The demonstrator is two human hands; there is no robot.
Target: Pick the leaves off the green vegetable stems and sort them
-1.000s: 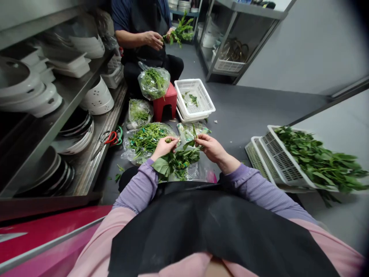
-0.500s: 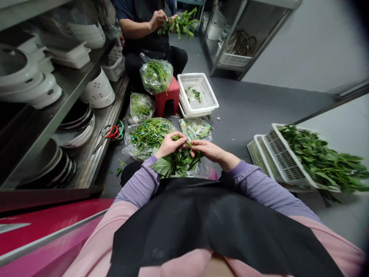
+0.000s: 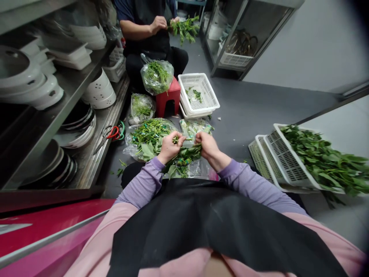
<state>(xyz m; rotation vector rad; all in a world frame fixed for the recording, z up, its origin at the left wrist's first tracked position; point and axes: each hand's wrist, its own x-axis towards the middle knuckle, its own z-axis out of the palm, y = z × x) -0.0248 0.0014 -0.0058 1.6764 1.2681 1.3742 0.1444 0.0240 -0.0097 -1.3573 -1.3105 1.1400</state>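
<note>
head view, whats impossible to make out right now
Head view: how many stems the left hand holds; its fingers cover part of them.
Head view: what sits inside the right hand's grip; its curled fingers hide it.
Head view: the co-worker's head; cut off by the top edge.
Head view: part of the red stool's seat; a bag of greens hides it.

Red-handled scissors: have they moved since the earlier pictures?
No; judged against the lower shelf, the red-handled scissors lie at the same spot along its edge.

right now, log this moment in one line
left hand: holds stem bunch | right hand: holds leafy greens | red stool: bagged greens
</note>
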